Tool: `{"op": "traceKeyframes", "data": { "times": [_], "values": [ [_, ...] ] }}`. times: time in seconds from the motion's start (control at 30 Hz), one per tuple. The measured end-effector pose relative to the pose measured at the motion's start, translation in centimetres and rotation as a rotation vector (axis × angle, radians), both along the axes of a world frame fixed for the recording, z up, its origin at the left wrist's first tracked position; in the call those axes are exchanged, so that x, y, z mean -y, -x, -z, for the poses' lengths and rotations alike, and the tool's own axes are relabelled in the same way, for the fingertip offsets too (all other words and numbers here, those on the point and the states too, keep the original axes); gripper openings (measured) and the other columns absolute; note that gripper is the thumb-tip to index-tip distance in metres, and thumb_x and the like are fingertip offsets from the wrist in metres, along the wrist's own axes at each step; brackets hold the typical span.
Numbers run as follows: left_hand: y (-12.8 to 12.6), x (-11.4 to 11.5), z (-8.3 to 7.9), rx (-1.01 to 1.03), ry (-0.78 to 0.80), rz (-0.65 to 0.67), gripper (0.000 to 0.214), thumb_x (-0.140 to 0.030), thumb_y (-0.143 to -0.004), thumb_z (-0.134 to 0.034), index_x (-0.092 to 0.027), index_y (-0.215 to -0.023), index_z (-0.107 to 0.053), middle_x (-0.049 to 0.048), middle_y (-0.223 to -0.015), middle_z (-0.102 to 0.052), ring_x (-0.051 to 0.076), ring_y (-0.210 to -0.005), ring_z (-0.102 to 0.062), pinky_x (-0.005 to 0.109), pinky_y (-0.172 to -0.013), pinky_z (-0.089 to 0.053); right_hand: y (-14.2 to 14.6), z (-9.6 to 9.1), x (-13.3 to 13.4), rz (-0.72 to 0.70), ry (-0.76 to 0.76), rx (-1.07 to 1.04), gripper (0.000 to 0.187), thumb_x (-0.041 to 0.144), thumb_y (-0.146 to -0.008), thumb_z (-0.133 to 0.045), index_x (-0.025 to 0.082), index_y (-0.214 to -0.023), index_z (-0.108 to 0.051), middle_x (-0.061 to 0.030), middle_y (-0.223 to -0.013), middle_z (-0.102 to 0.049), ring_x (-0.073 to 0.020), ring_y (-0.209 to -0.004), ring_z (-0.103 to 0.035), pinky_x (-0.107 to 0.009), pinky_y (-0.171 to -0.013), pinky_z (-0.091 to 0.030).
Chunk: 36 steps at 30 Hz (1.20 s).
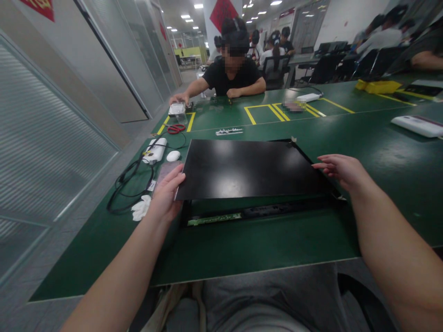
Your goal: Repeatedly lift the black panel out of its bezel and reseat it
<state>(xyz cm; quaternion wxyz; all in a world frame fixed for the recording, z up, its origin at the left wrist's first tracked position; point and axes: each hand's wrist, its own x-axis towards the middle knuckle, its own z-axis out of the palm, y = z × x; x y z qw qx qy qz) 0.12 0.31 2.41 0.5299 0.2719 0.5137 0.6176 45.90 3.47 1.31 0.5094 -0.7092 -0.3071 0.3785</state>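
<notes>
A thin glossy black panel (247, 168), like a flat screen sheet, lies tilted over a black frame (277, 210). Its near-left side is raised, leaving a gap at the front where a narrow green circuit board (214, 220) shows along the frame. My left hand (168, 191) grips the panel's left edge, thumb on top and the other fingers partly hidden. At the right edge, my right hand (341, 170) has its fingers stretched out and slightly apart, with fingertips at or very near the edge. Whether they touch the panel or the frame is unclear.
Left of the panel are a phone-like slab (169, 170), a white round object (173, 156), a white device (155, 151), black cables (119, 193) and crumpled white material (140, 208). Beyond lie red-handled scissors (176, 129) and white strips (229, 131). A person (235, 69) sits opposite.
</notes>
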Motion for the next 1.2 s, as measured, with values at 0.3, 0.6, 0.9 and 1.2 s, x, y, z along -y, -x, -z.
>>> {"op": "traceKeyframes", "data": {
  "times": [0.3, 0.6, 0.9, 1.2],
  "values": [
    [-0.2, -0.1, 0.1, 0.009, 0.065, -0.011, 0.040, -0.003, -0.083, -0.072, -0.018, -0.119, -0.079, 0.0048, -0.103, -0.084, 0.017, -0.081, -0.077, 0.019, -0.061, -0.060, -0.2, 0.4, -0.1, -0.017, -0.022, 0.041, 0.011, 0.009, -0.085, -0.067, 0.017, -0.079, -0.071, -0.0092, -0.073, -0.076, -0.0088, -0.052, -0.054, -0.017, -0.044, -0.039],
    [-0.6, -0.2, 0.3, 0.044, 0.080, -0.002, 0.066, 0.000, -0.074, -0.070, -0.011, -0.139, -0.069, 0.0098, -0.108, -0.084, 0.020, -0.087, -0.079, 0.020, -0.066, -0.060, 0.7, 0.2, 0.1, 0.002, -0.002, 0.228, 0.007, 0.014, -0.078, -0.065, 0.016, -0.081, -0.072, -0.0083, -0.075, -0.076, -0.0097, -0.058, -0.052, -0.021, -0.052, -0.040],
    [-1.3, 0.2, -0.3, 0.031, 0.115, -0.020, 0.072, 0.002, -0.072, -0.064, -0.008, -0.144, -0.065, 0.0096, -0.098, -0.084, 0.020, -0.079, -0.079, 0.020, -0.058, -0.059, 0.8, 0.3, 0.4, -0.121, 0.124, 0.554, 0.020, 0.026, -0.072, -0.071, 0.019, -0.089, -0.078, -0.0040, -0.075, -0.073, -0.0170, -0.072, -0.061, -0.032, -0.075, -0.048],
    [-1.8, 0.4, -0.3, -0.008, 0.141, -0.073, 0.060, 0.004, -0.070, -0.062, -0.009, -0.127, -0.073, 0.0071, -0.085, -0.082, 0.022, -0.078, -0.079, 0.021, -0.057, -0.060, -0.1, 1.0, 0.0, -0.148, 0.124, 0.631, 0.019, 0.033, -0.073, -0.073, 0.023, -0.088, -0.080, -0.0033, -0.072, -0.071, -0.0214, -0.073, -0.066, -0.038, -0.080, -0.053]
  ]
}}
